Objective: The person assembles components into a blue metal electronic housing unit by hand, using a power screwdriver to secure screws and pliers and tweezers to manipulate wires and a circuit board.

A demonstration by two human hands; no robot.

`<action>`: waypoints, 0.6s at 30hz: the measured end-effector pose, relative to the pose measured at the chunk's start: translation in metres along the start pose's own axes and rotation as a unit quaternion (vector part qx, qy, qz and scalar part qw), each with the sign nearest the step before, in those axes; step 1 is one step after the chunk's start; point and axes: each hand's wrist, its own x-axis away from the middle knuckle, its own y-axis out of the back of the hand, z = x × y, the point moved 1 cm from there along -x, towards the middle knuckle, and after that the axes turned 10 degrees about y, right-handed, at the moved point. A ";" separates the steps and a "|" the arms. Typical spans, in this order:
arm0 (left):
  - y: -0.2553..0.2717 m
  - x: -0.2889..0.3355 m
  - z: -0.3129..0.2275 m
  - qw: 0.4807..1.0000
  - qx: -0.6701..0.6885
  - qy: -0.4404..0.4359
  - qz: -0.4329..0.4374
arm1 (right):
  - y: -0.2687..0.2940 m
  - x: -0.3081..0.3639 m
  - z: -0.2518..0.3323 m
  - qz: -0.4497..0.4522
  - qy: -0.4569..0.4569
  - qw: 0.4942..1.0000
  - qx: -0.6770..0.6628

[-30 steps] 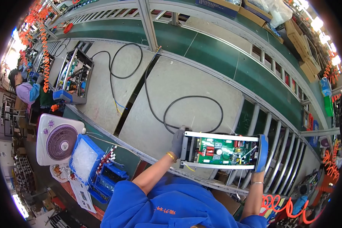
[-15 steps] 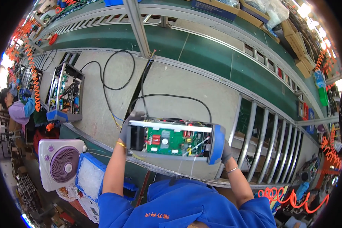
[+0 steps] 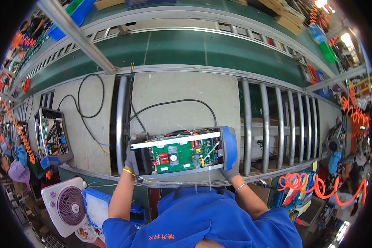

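In front of me an electrical machine with its side open (image 3: 184,153) shows a green circuit board, a black left end and a blue front at the right. My left hand (image 3: 131,159), in a grey glove, grips the black end, with its fingers partly hidden. At the blue end my right hand (image 3: 231,172), also gloved, holds the lower corner. Under and behind the machine lies a grey board (image 3: 186,89) on the roller conveyor. A black cable (image 3: 173,102) loops over that board from behind the machine.
Bare metal rollers (image 3: 279,124) run to the right. Another open machine (image 3: 53,138) stands on the left board (image 3: 84,132), near a coiled cable (image 3: 103,97). A fan (image 3: 68,206) and blue bin (image 3: 97,206) are lower left; an orange coiled hose (image 3: 318,188) hangs right.
My view has turned to the right. The grey board and machine have shifted right relative to the post, widening the gap from the left board and exposing a roller. Both hands remain on the machine.
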 end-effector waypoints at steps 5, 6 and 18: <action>-0.057 -0.048 0.095 0.999 -0.029 -0.010 0.026 | 0.019 0.059 -0.045 0.060 -0.097 0.991 -0.066; -0.072 -0.058 0.118 0.999 -0.048 0.002 0.023 | 0.010 0.084 -0.054 -0.100 -0.026 0.994 -0.040; -0.295 -0.116 0.327 0.773 -0.623 -0.110 0.054 | 0.004 0.159 -0.090 -0.007 -0.047 0.966 -0.253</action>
